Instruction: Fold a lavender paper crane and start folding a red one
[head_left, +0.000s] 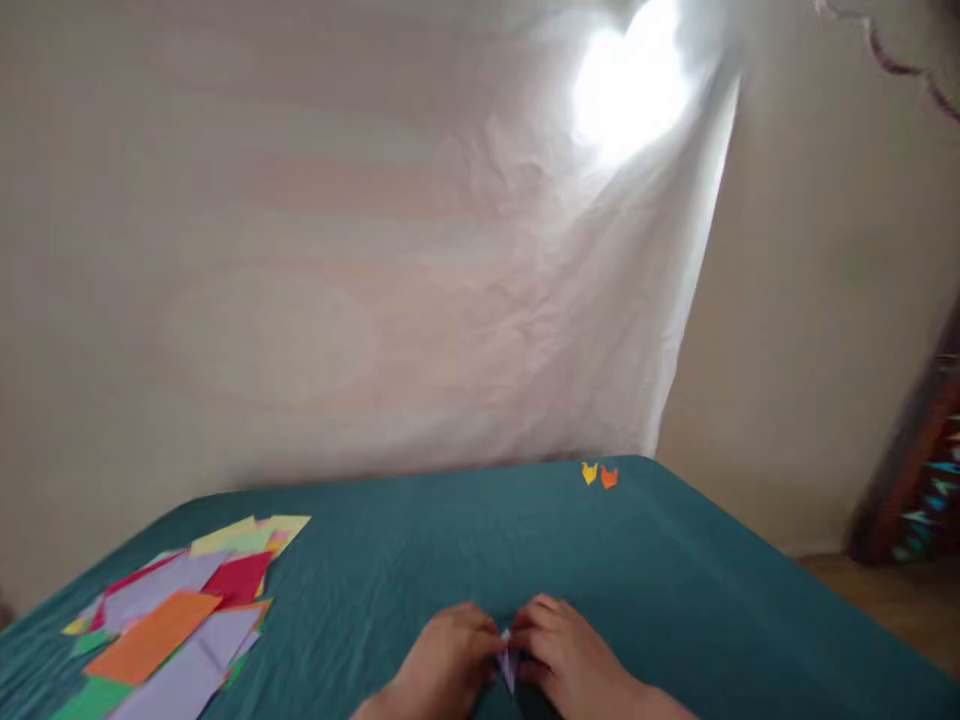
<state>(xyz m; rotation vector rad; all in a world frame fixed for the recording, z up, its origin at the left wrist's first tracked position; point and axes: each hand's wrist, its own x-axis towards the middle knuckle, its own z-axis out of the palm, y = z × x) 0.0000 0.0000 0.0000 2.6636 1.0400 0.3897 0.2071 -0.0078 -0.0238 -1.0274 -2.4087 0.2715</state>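
Note:
A small folded piece of lilac paper (509,665) sits between my two hands, low in the middle of the head view. My left hand (454,655) pinches it from the left side. From the right, the fingers of my right hand (566,650) close on the same paper. Only a narrow pointed part of it shows; my fingers cover the rest. Both hands are just above or resting on the green cloth, and I cannot tell which.
Loose coloured paper sheets (154,635) lie spread at the left of the cloth-covered table (390,560). Near the far right corner are a yellow folded paper figure (590,474) and an orange folded paper figure (609,478). Behind the table hangs a pale sheet (450,300).

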